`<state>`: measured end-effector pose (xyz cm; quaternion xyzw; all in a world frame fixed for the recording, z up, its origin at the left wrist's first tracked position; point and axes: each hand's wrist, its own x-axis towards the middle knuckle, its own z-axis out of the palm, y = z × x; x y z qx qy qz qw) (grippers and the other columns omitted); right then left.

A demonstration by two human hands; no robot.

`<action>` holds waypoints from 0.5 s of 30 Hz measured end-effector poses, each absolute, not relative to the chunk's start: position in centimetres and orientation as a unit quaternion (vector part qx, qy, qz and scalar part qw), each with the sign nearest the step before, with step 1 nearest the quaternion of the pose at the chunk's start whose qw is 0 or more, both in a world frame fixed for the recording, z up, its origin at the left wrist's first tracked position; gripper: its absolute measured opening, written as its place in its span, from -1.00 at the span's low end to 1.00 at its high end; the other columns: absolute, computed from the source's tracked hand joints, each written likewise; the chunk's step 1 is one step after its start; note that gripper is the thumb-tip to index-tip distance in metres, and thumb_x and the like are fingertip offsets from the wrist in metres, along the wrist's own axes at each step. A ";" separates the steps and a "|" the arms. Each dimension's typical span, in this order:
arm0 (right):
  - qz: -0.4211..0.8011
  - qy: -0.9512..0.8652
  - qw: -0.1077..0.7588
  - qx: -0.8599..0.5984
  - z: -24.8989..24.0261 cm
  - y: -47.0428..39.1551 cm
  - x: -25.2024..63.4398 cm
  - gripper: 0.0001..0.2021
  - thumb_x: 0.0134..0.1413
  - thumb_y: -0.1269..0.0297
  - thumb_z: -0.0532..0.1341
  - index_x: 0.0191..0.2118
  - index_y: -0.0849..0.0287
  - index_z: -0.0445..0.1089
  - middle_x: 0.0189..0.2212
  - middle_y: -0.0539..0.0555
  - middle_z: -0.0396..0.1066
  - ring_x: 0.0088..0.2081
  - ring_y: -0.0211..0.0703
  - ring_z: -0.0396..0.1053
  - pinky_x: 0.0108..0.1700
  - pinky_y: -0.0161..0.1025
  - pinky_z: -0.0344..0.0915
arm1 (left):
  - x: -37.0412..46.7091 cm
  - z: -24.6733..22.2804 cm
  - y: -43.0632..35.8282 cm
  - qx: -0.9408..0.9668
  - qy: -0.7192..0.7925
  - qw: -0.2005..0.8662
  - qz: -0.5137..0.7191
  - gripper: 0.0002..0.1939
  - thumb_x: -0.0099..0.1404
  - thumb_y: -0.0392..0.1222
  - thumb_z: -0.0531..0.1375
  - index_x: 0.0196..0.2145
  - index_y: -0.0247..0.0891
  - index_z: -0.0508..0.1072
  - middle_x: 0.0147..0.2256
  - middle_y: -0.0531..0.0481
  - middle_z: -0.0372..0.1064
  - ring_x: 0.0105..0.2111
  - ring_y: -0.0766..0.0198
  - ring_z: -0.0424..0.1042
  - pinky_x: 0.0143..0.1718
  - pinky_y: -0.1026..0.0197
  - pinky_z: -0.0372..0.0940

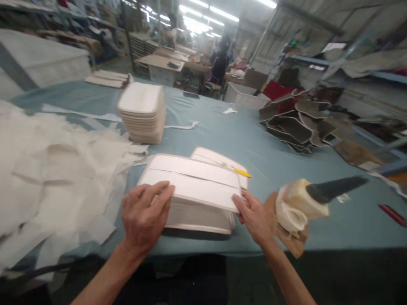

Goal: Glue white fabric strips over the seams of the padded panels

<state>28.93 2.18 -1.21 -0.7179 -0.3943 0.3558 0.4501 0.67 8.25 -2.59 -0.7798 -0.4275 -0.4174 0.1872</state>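
Observation:
A white rectangular panel [190, 176] with pale edging and a dark line along its length is tilted over a low pile of similar panels [197, 218]. At its front left edge, my left hand [148, 212] is closed on it, with fingertips on the upper face. My right hand [252, 214] pinches the right end, thumb on top. Behind it lies another lined white panel [208, 154], partly covered. A thin yellow-handled tool [242, 172] rests there, its tip hard to make out.
White fabric pieces [60, 169] heap up at left. A tall stack of pale panels [143, 112] stands behind. To the right are a yellowish container with a black handle [333, 189], dark cut pieces [299, 120] and a red tool [392, 214]. A person [219, 65] is farther back.

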 end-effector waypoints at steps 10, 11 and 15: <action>0.293 -0.375 0.335 -0.813 -4.7 -1.2 29.0 -0.19 -0.15 -0.33 0.29 0.04 0.31 0.57 -0.68 -0.03 0.33 -0.56 0.00 0.32 -0.52 -0.17 0.25 | 1.7 -5.8 2.7 -0.735 -0.509 0.055 -0.445 -0.78 0.34 -0.36 0.29 -0.12 -0.07 0.59 -0.10 0.12 0.64 -0.03 0.11 0.42 -0.04 0.04 0.26; 0.294 -0.375 0.332 -0.814 -4.7 -1.2 28.8 -0.19 -0.14 -0.33 0.28 0.05 0.30 0.56 -0.68 -0.03 0.32 -0.56 0.01 0.33 -0.51 -0.16 0.25 | 1.5 -6.0 2.5 -0.734 -0.513 0.051 -0.443 -0.78 0.34 -0.36 0.28 -0.13 -0.07 0.59 -0.11 0.13 0.64 -0.03 0.11 0.42 -0.05 0.05 0.26; 0.314 -0.388 0.316 -0.807 -5.0 -1.2 28.1 -0.14 -0.08 -0.34 0.27 0.13 0.33 0.50 -0.69 -0.07 0.28 -0.54 0.02 0.34 -0.49 -0.15 0.25 | 0.7 -6.7 2.0 -0.732 -0.517 0.037 -0.442 -0.78 0.36 -0.37 0.27 -0.13 -0.09 0.59 -0.11 0.13 0.64 -0.03 0.10 0.42 -0.07 0.05 0.25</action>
